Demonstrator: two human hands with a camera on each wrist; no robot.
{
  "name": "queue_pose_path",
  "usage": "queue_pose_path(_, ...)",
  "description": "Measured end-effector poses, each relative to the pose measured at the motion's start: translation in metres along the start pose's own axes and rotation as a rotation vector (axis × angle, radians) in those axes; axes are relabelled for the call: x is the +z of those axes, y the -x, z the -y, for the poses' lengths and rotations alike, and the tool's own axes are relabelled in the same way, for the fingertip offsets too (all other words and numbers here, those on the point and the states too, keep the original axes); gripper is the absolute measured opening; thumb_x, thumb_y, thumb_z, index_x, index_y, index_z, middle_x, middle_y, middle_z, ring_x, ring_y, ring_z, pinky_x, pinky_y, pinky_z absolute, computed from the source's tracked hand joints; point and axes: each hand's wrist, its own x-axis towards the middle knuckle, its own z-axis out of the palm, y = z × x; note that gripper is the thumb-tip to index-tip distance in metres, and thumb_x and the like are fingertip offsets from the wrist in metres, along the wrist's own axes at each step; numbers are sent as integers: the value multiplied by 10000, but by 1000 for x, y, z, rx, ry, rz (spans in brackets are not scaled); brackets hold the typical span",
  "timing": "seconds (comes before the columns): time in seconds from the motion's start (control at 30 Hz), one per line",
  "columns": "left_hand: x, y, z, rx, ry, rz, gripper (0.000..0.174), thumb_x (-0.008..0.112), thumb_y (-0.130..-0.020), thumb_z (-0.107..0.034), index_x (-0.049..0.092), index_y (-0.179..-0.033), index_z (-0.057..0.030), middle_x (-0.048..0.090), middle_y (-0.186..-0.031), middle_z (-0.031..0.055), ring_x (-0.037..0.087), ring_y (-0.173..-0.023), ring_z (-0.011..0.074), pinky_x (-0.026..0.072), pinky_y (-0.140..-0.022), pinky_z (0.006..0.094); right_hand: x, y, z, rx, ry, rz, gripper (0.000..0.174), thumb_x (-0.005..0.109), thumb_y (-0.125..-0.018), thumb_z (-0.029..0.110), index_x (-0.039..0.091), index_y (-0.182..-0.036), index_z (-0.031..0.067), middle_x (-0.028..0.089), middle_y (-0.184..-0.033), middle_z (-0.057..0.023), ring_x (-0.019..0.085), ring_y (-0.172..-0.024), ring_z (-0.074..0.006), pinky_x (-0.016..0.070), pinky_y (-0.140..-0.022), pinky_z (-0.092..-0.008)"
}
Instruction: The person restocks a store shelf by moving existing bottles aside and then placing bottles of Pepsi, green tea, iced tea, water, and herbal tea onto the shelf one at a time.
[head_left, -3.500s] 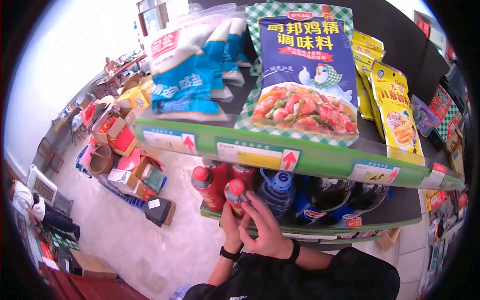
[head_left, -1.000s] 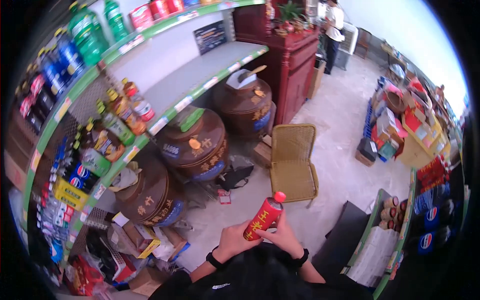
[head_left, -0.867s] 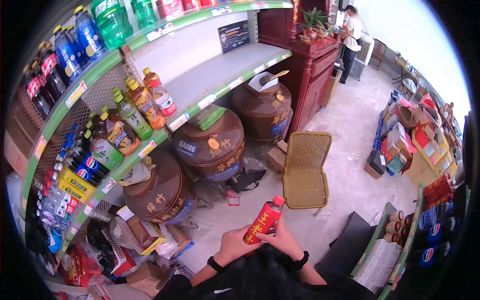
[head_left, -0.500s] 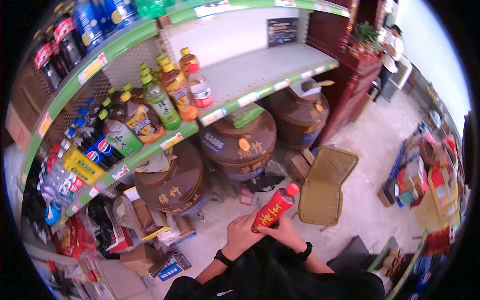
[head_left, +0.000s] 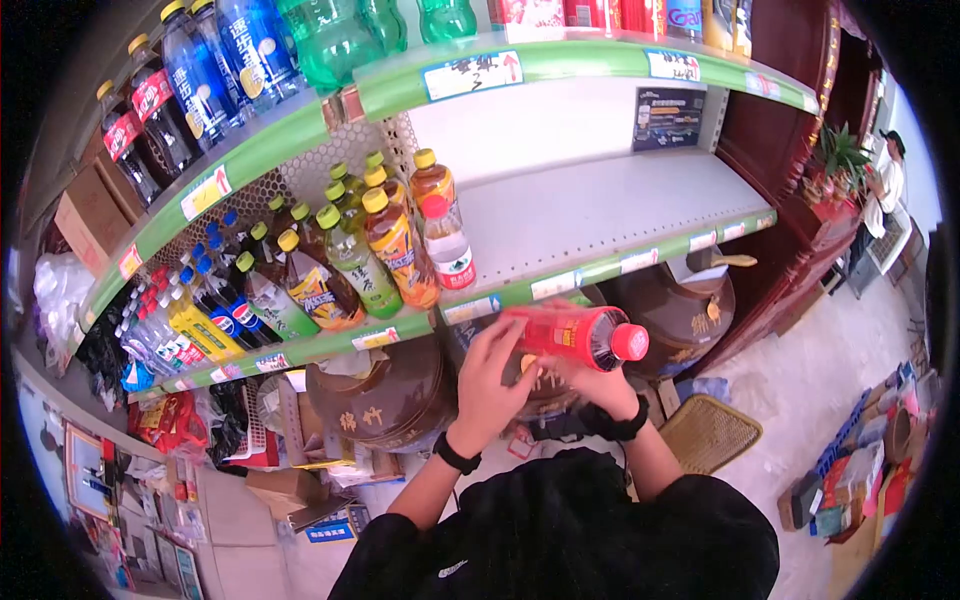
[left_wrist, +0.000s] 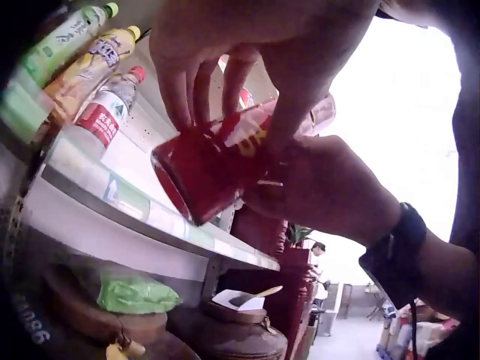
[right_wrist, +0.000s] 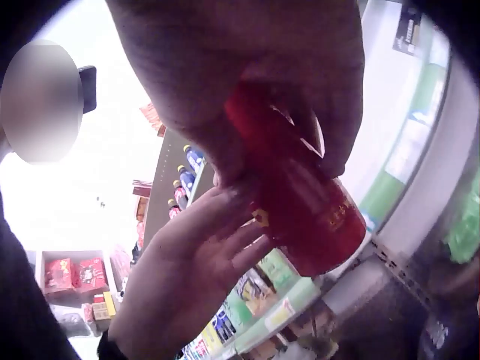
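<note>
Shop shelving with green price strips fills the view, and the middle shelf (head_left: 600, 215) is grey and partly bare. Big brown jars (head_left: 385, 400) stand on the floor beneath it, with a wicker chair (head_left: 712, 432) off to the right. A cluster of tea bottles (head_left: 392, 248) with yellow and green caps crowds the left end of that shelf, and a water bottle (head_left: 448, 248) with a red cap stands at its outer edge.

In front of the shelf edge, above the jars, the person holds a red bottle (head_left: 568, 335) lying nearly level in the air, its red cap (head_left: 630, 342) pointing right. The left hand (head_left: 490, 382) comes over the base end, fingers (left_wrist: 196, 79) curled down and pinching the red label. The right hand (head_left: 598, 384) closes round the bottle from below, nearer the cap. Both hands are clamped on the bottle, which touches neither the shelf nor the other bottles.
</note>
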Motion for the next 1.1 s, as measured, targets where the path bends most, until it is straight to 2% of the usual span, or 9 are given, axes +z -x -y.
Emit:
queue_pose_path(0.1,18,-36,5,2,-1,-45,706,802,-816,-97,541,-1470,-39,538,-1482,198,574,-1325,371,490,-1075,425,-22,-50,-7,-193,-2,17,647,837,-853,102,568,-1438,36,534,-1520,-156,534,-1383,-260,441,-1147,-406)
queue_pose_path(0.2,32,-58,13,-32,-1,-50,788,784,-827,-106,451,-1537,-36,460,-1570,212,518,-1395,388,463,-1114,433,-34,-88,-27,-216,-38,92,690,840,-847,93,537,-1464,29,512,-1541,-163,512,-1412,-258,429,-1160,-405)
queue_pose_path(0.33,44,-74,29,-77,-1,-93,834,783,-822,-108,408,-1563,-32,436,-1590,224,503,-1412,391,444,-1133,428,-34,-123,-46,-150,-129,143,627,835,-822,-7,564,-1386,34,504,-1534,-175,499,-1428,-311,426,-1171,-435)
queue_pose_path(0.43,47,-77,42,-113,12,-104,834,779,-822,-105,408,-1564,-24,423,-1597,239,491,-1423,395,436,-1138,429,-30,-140,-54,-61,-132,163,663,831,-815,-16,547,-1412,30,545,-1497,-165,507,-1420,-294,413,-1178,-431)
queue_pose_path(0.53,49,-76,51,-109,-50,-135,822,786,-803,-73,439,-1545,-4,448,-1582,245,481,-1440,372,422,-1147,441,-28,-149,-70,-177,106,207,677,835,-807,-15,545,-1417,23,579,-1456,-163,530,-1389,-286,411,-1169,-434)
queue_pose_path(0.63,51,-75,56,-118,-83,-161,796,790,-793,-60,473,-1520,7,474,-1559,250,488,-1436,364,414,-1152,445,-25,-155,-72,-225,116,205,473,812,-833,81,632,-1265,18,683,-1243,-201,646,-1177,-358,483,-1040,-450)
queue_pose_path(0.73,53,-77,53,-152,-118,-192,775,788,-797,-63,483,-1506,13,512,-1507,246,521,-1392,374,432,-1133,444,-26,-162,-63,-217,136,246,466,806,-831,96,630,-1253,9,695,-1209,-202,656,-1152,-362,492,-1017,-449)
queue_pose_path(0.93,54,-72,49,-235,-187,-179,797,759,-842,-110,405,-1545,12,504,-1419,259,550,-1293,425,491,-1045,456,-22,-172,-70,-117,213,300,585,813,-815,137,567,-1328,3,679,-1184,-230,651,-1098,-420,506,-975,-478)
queue_pose_path(1.1,52,-70,47,-264,-273,-130,819,762,-849,-124,368,-1542,61,487,-1411,281,539,-1285,443,494,-1028,461,-2,-174,-67,-151,247,248,749,761,-854,147,413,-1494,-26,663,-1138,-264,634,-1010,-436,504,-920,-490)
